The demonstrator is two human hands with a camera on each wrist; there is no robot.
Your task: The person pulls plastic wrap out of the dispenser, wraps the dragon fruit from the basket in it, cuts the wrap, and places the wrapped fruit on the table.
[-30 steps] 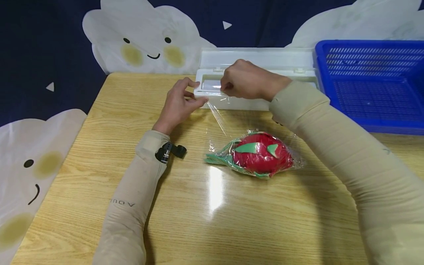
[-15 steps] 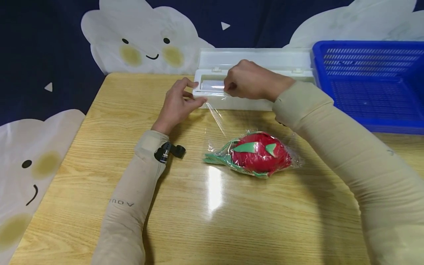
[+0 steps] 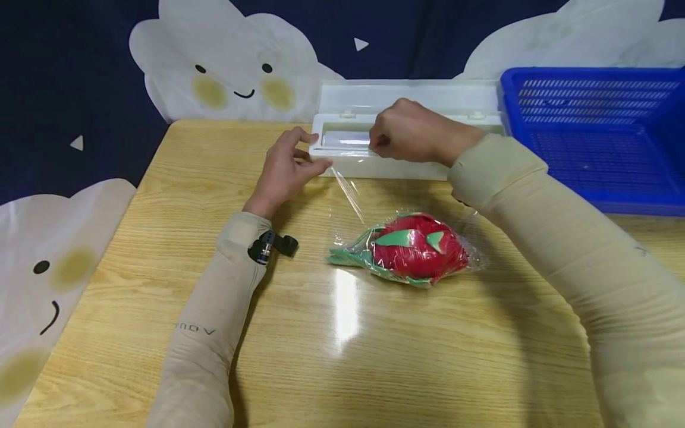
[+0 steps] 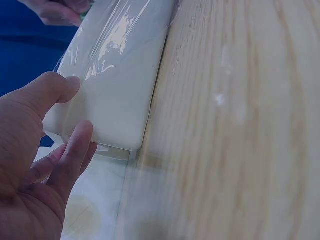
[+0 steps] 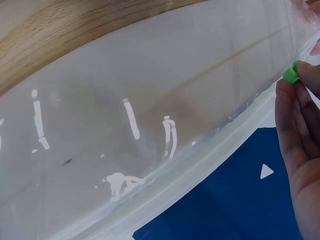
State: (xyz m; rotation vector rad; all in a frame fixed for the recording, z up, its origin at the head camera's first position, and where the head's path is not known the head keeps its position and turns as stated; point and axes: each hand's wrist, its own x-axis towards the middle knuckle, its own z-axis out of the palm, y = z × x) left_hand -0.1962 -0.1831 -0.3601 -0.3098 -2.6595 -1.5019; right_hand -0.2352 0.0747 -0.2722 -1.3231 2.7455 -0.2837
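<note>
Two hands at dispenser (image 3: 385,160): left hand (image 3: 286,169) fingers relaxed against end; right hand (image 3: 412,132) pinches green slider (image 5: 290,74), wrist-view only.

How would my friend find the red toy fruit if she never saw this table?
Start at the wooden table, with a long white wrap box at its far edge beside a blue basket. Just in front of that box, between the person's two sleeves, lies the dragon fruit toy. It is the only red thing there, with green leafy flaps, bundled in shiny clear film.
</note>
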